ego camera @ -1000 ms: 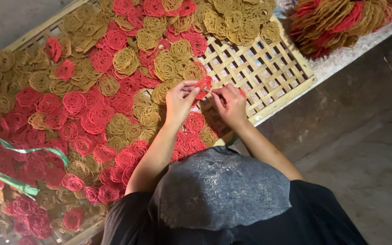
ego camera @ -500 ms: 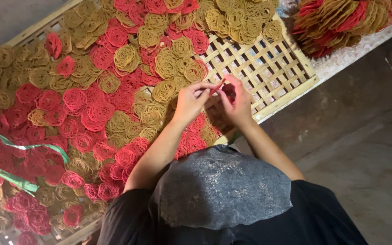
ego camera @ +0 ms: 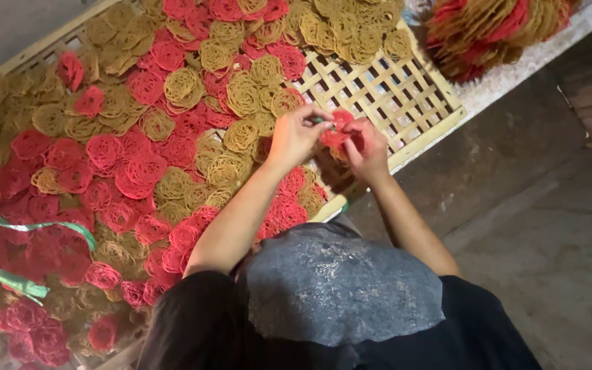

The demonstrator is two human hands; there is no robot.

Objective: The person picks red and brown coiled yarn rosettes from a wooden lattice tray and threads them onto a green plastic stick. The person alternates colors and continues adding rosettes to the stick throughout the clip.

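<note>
My left hand (ego camera: 294,137) and my right hand (ego camera: 369,149) meet over the near right part of a woven bamboo tray (ego camera: 405,103). Together they pinch one red coiled noodle disc (ego camera: 336,129), held just above the tray's bare lattice. Several red and yellow coiled discs (ego camera: 173,137) cover most of the tray to the left and behind my hands. A grey cap and black shirt fill the bottom of the view and hide the tray's near edge.
A stacked bundle of red and yellow discs (ego camera: 495,27) lies beyond the tray at the top right on a pale ledge. Green strips (ego camera: 15,277) cross the discs at the far left. Grey concrete floor (ego camera: 543,205) runs along the right.
Both hands have stayed together on the red disc, shifting slightly over the bare lattice and turning the disc between the fingers. The discs on the tray have not moved.
</note>
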